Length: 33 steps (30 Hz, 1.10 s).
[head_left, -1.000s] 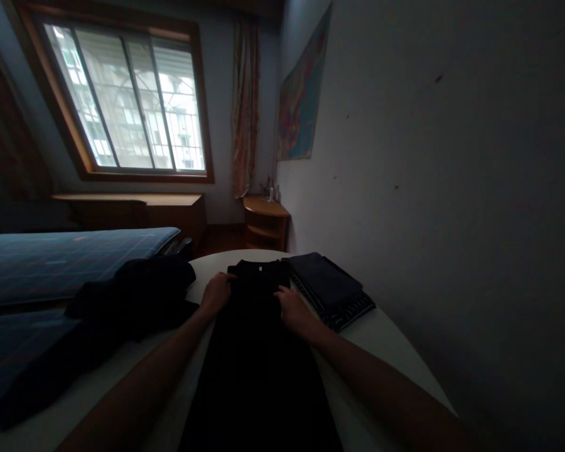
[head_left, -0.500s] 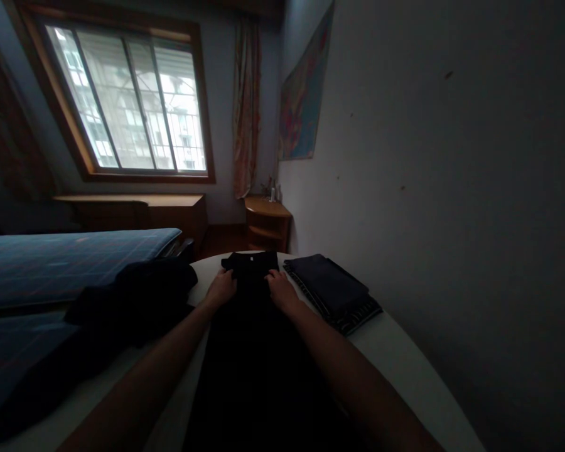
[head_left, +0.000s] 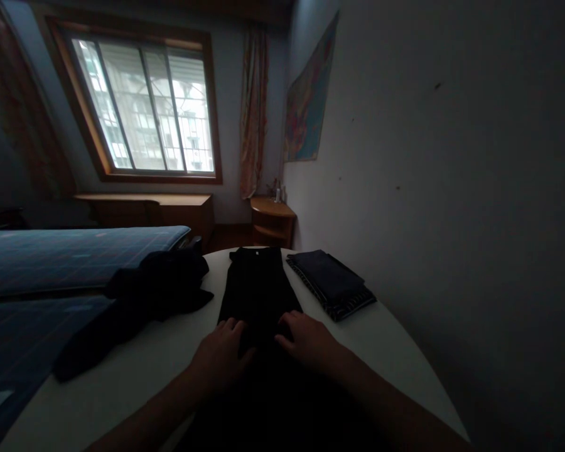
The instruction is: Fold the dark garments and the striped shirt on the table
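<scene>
A long black garment [head_left: 258, 282] lies stretched out on the round white table [head_left: 386, 358], its narrower end far from me with a small white label. Whether it is trousers or a dress is too dark to tell. My left hand [head_left: 223, 351] rests on its left edge, thumb and fingers apart. On the right edge lies my right hand [head_left: 308, 339], palm down, with its thumb spread from its fingers. The garment's near part fades into dark shadow between my forearms.
Right of the garment sits a stack of folded dark clothes [head_left: 329, 279], the lower one striped. A crumpled dark garment [head_left: 155, 289] hangs across the left side, by a blue plaid mattress [head_left: 75, 257]. A wall [head_left: 433, 251] borders the right side.
Both hands have slid toward me along the garment, from near its far end to about its middle. The view has turned slightly left.
</scene>
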Tool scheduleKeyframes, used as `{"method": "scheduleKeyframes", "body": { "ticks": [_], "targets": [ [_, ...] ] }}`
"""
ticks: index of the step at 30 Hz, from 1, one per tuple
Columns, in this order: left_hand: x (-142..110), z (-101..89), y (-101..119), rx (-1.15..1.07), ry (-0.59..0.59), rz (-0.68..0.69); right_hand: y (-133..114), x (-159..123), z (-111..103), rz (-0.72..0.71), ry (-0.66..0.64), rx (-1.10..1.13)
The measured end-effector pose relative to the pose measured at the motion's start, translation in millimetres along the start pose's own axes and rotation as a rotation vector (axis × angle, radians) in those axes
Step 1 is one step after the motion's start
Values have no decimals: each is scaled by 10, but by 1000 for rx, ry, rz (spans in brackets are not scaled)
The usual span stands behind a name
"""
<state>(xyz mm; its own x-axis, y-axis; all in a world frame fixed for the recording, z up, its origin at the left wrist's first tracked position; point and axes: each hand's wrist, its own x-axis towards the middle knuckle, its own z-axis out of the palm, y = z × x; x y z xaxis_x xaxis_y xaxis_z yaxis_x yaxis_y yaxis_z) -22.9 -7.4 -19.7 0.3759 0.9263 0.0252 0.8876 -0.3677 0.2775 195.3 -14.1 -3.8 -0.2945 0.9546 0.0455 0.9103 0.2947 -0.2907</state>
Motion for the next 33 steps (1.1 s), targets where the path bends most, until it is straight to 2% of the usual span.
{"method": "scheduleKeyframes", "body": {
  "ticks": [3, 6, 11, 13, 17, 20, 27, 33],
  "targets": [
    [-272, -14, 39, -15, -63, -24, -39, -248, 18, 23, -67, 8],
    [-390, -17, 22, -94, -99, -20, -30, -337, 19, 35, -63, 52],
    [-425, -98, -26, -136, 2, -19, -20, -391, -79, 119, -13, 5],
    [-445, -112, -10, -143, 4, -21, -27, -429, -77, 112, -30, 32],
    [-529, -49, 87, -224, -149, 33, -61, -522, -42, 63, -130, 99],
    [-629, -34, 146, -285, -286, 79, -76, -621, -120, 43, -189, 123],
    [-871, -251, 178, -426, -458, 213, -57, -862, -441, 32, -412, 77],
    [-802, -324, 187, -505, -655, 290, -57, -837, -582, -143, -591, 254]
  ]
}}
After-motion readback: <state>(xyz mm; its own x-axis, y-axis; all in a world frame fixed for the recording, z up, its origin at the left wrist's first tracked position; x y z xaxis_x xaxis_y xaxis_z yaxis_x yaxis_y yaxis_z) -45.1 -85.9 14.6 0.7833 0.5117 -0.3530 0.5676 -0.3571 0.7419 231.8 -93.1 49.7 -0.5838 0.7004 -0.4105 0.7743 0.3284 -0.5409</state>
